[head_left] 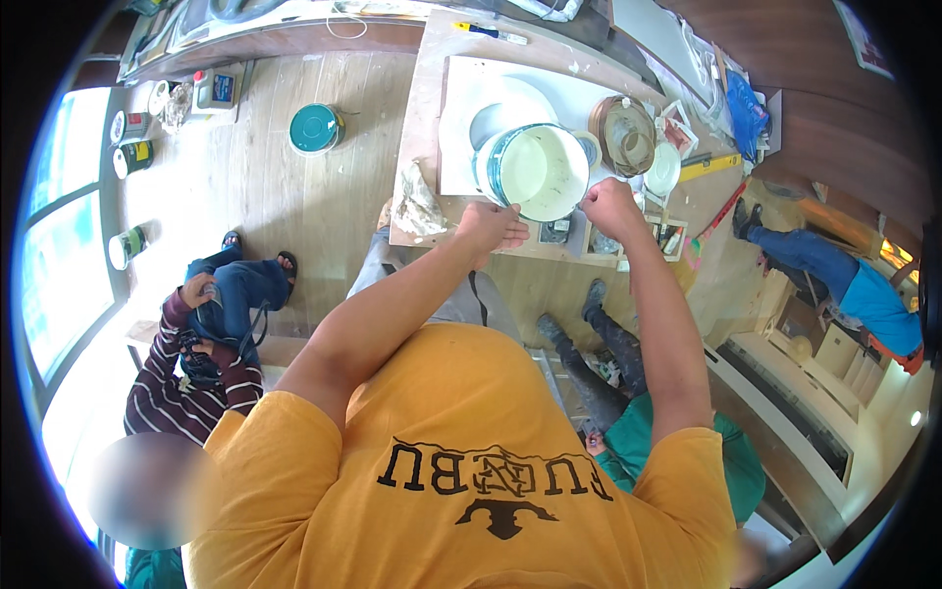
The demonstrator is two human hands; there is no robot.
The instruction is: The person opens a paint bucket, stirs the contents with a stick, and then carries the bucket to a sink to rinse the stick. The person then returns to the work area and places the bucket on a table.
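Observation:
A paint bucket (535, 182) with a teal-and-white outside and a pale interior tilts its mouth toward me over the workbench. My left hand (493, 229) grips it at the near-left rim, thumb at the edge and fingers stretched below. At the right edge of the rim, my right hand (610, 208) is closed on the bucket; its fingertips are partly hidden. Under and behind the bucket lies a white board (461, 118) with a round white piece (510, 96) on it. A crumpled, stained cloth (419, 201) rests left of my left hand.
Right of the bucket stand a brown-stained round container (626, 137) and a pale lid (663, 169). A yellow level (710, 167) lies beyond. On the floor sits a teal-lidded bucket (316, 130). People are at left (196, 363), lower right (628, 393) and far right (854, 285).

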